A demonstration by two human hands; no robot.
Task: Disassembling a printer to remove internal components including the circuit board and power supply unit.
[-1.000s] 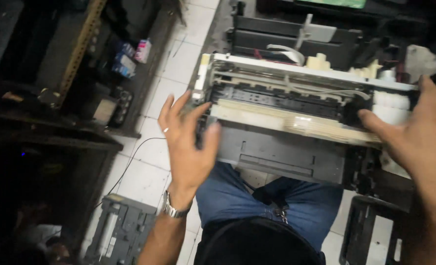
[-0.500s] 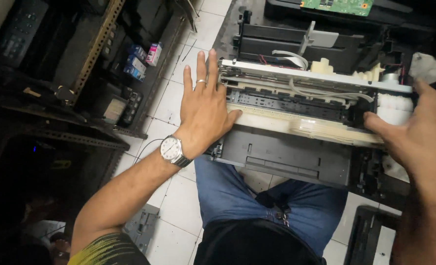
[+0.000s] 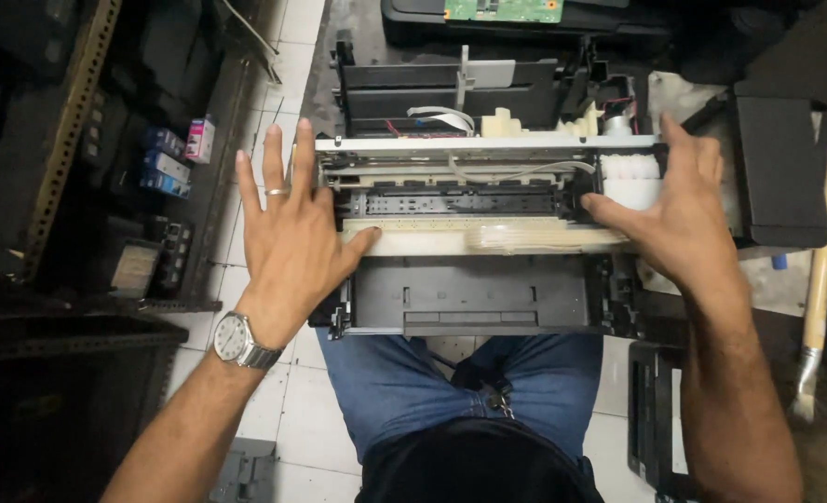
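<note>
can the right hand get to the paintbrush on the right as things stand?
Probably yes. The right hand rests flat on the printer's right end, holding nothing. The paintbrush lies in the open further right, nothing on top of it; only the black box sits between, and the hand could likely pass over it.

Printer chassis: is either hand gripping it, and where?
Both hands hold the printer chassis: left hand flat on its left end, right hand on its right end.

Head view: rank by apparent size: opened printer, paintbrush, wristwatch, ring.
1. opened printer
2. paintbrush
3. wristwatch
4. ring
The wristwatch sits nearer the camera than the paintbrush, but the order stands.
</note>
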